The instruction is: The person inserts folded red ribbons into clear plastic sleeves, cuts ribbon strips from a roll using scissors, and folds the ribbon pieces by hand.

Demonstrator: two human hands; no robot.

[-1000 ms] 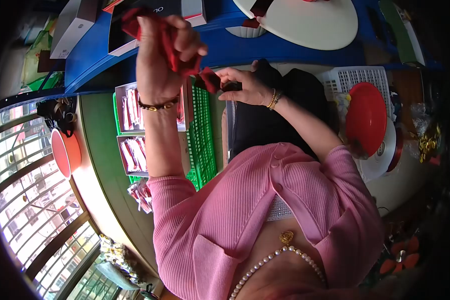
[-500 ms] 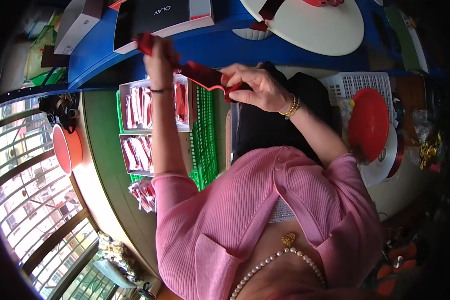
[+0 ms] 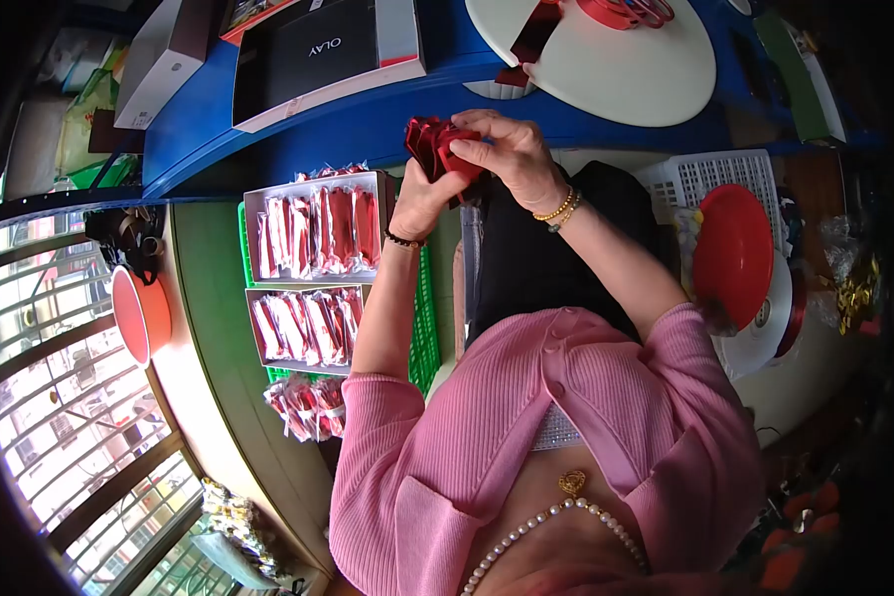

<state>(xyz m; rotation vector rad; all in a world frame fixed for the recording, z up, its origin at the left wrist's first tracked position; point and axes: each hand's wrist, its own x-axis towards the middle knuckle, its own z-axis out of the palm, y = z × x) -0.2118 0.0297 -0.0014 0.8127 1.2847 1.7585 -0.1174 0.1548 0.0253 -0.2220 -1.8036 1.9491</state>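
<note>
A dark red, shiny ribbon (image 3: 430, 141) is bunched into folds or loops between my two hands, above my lap at the blue table's near edge. My left hand (image 3: 423, 203) grips the bundle from below and the left, thumb pressed up against it. From the right, my right hand (image 3: 515, 161) pinches the folds with thumb and fingers. The ribbon's inner folds and some fingertips are hidden. Another piece of dark red ribbon (image 3: 537, 33) lies across the edge of a cream round board (image 3: 626, 89) on the table.
The blue table (image 3: 368, 104) carries an OLAY box (image 3: 303, 55) and a red ribbon roll (image 3: 626, 12). At left, boxes of wrapped red items (image 3: 318, 233) rest on a green crate (image 3: 425, 318). A red basin (image 3: 733, 258) and white basket (image 3: 666, 174) stand at right.
The ribbon was stretched between my hands; now it is gathered into a compact bundle. My left hand has come right and down, close to my right hand.
</note>
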